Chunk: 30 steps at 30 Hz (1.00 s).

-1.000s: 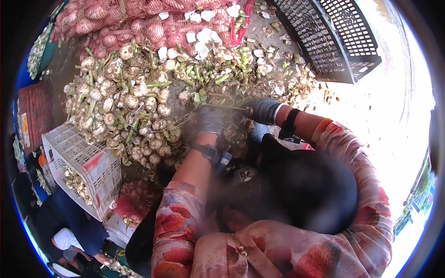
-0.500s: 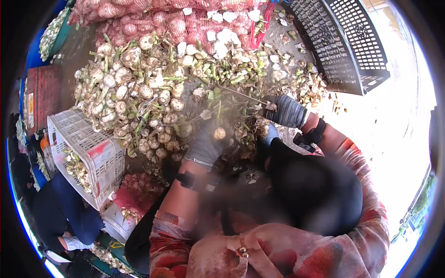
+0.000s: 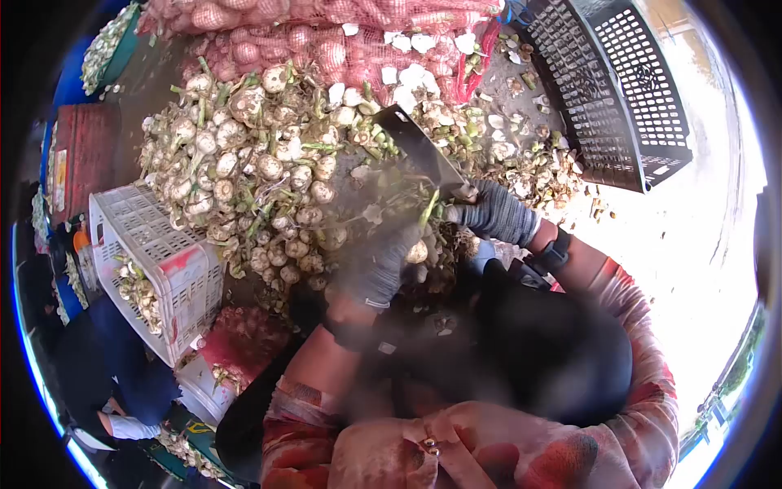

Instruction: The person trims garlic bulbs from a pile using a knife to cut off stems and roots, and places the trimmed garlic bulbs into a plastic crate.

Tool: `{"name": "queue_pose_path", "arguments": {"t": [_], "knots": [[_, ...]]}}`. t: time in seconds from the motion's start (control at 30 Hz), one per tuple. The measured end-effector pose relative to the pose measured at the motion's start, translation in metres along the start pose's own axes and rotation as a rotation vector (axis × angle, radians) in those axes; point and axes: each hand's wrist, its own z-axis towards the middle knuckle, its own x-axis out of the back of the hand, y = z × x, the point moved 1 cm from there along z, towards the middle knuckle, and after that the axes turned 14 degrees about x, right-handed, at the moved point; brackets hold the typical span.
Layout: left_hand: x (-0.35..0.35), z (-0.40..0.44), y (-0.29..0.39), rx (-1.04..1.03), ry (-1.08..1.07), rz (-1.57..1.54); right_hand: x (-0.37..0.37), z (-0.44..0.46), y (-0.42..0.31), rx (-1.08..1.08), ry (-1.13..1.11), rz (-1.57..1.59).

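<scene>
My left hand [image 3: 376,273], in a grey knit glove, is closed around a garlic bulb [image 3: 416,251]. The bulb's green stem points up toward the knife. My right hand [image 3: 498,215], in a striped grey glove, grips the handle of a wide-bladed knife [image 3: 419,151]. Its dark flat blade slants up and to the left, over the trimmings. The stem's upper end is close to the right-hand fingers and the blade's lower end; whether they touch I cannot tell. A large heap of garlic bulbs with stems [image 3: 244,163] lies left of my hands. A blur partly covers the left glove.
Red mesh sacks of garlic [image 3: 326,57] lie behind the heap. A black plastic crate [image 3: 582,90] stands at the back right, near scattered trimmings [image 3: 529,159]. At left are a white crate [image 3: 191,281] and a white bucket [image 3: 204,387]; another person's gloved hand [image 3: 134,427] is beyond.
The knife has turned from nearly edge-on to showing its broad face, tip higher. My left hand has brought the garlic bulb rightward, nearer the knife. The whole view has shifted slightly.
</scene>
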Motion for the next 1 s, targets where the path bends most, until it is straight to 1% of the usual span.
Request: {"name": "queue_pose_path", "arguments": {"t": [0.03, 0.07, 0.1, 0.13, 0.17, 0.2, 0.23, 0.27, 0.3, 0.33, 0.37, 0.43, 0.47, 0.5, 0.53, 0.57, 0.6, 0.63, 0.67, 0.7, 0.73, 0.77, 0.83, 0.87, 0.9, 0.93, 0.97, 1.0], "knots": [[0.003, -0.004, -0.003, -0.010, 0.068, 0.097, 0.000, 0.008, -0.044, -0.128, 0.022, 0.135], [0.002, -0.006, -0.004, -0.067, 0.056, 0.123, -0.003, 0.011, -0.039, -0.122, 0.054, 0.185], [0.000, -0.005, -0.006, -0.130, 0.055, 0.152, -0.005, 0.016, -0.054, -0.085, 0.067, 0.126], [-0.002, -0.006, -0.008, -0.241, 0.132, 0.209, -0.009, 0.016, -0.046, 0.023, 0.115, 0.040], [-0.002, -0.005, -0.008, -0.347, 0.197, 0.273, -0.007, 0.017, -0.059, -0.028, 0.047, 0.028], [0.001, -0.008, -0.006, -0.232, 0.158, 0.257, -0.010, 0.017, -0.052, 0.054, 0.069, -0.090], [0.002, -0.010, -0.002, -0.117, 0.102, 0.236, -0.012, 0.017, -0.058, -0.158, 0.078, -0.027], [0.001, -0.010, -0.002, -0.148, 0.100, 0.278, -0.015, 0.017, -0.041, -0.142, 0.094, -0.110], [0.001, -0.012, -0.002, -0.173, 0.091, 0.322, -0.021, 0.018, -0.028, 0.107, 0.176, -0.228], [-0.007, -0.026, 0.008, -0.283, 0.043, 0.519, -0.018, 0.025, -0.002, 0.127, 0.251, -0.210], [-0.012, -0.031, 0.001, -0.391, -0.101, 0.652, -0.006, 0.033, 0.019, 0.144, 0.329, -0.192], [-0.031, -0.057, 0.013, -0.629, -0.074, 1.045, 0.031, 0.046, 0.046, -0.181, 0.497, 0.200], [-0.023, -0.070, 0.018, -0.638, -0.030, 0.825, 0.042, 0.045, 0.042, -0.148, 0.558, 0.189], [-0.006, -0.088, 0.034, -0.549, 0.148, 0.720, 0.055, 0.043, 0.053, -0.130, 0.577, -0.038], [0.021, -0.106, 0.051, -0.703, 0.375, 0.639, 0.061, 0.039, 0.064, -0.032, 0.566, -0.022], [0.055, -0.135, 0.068, -0.701, 0.702, 0.626, 0.069, 0.029, 0.072, 0.055, 0.553, -0.012], [0.091, -0.169, 0.088, -0.803, 0.977, 0.624, 0.068, 0.022, 0.064, 0.007, 0.545, 0.033], [0.131, -0.202, 0.109, -0.893, 1.251, 0.613, 0.061, 0.015, 0.056, 0.020, 0.565, -0.010], [0.175, -0.236, 0.129, -0.965, 1.631, 0.653, 0.057, 0.013, 0.053, -0.009, 0.545, -0.103], [0.224, -0.271, 0.141, -0.913, 1.777, 0.733, 0.053, 0.011, 0.049, -0.038, 0.524, -0.195], [0.231, -0.283, 0.143, -0.884, 1.925, 0.848, 0.047, 0.011, 0.046, -0.041, 0.506, -0.258], [0.227, -0.288, 0.141, -0.848, 2.074, 0.970, 0.034, 0.011, 0.030, -0.019, 0.492, -0.239], [0.194, -0.234, 0.116, -0.690, 1.819, 1.066, 0.022, 0.011, 0.029, -0.125, 0.463, -0.218], [0.179, -0.201, 0.093, -0.487, 1.596, 1.100, 0.017, 0.012, 0.030, -0.081, 0.421, -0.284], [0.221, -0.160, 0.052, -0.380, 1.286, 1.119, 0.011, 0.014, 0.030, -0.038, 0.377, -0.349], [0.192, -0.132, 0.041, -0.019, 1.290, 1.197, 0.004, 0.014, 0.017, -0.110, 0.326, -0.310], [0.174, -0.111, 0.035, 0.309, 1.175, 0.979, -0.001, 0.013, 0.017, -0.068, 0.324, -0.317], [0.199, -0.081, 0.009, 0.353, 1.201, 1.036, -0.002, 0.009, 0.016, -0.094, 0.288, -0.361]]}}
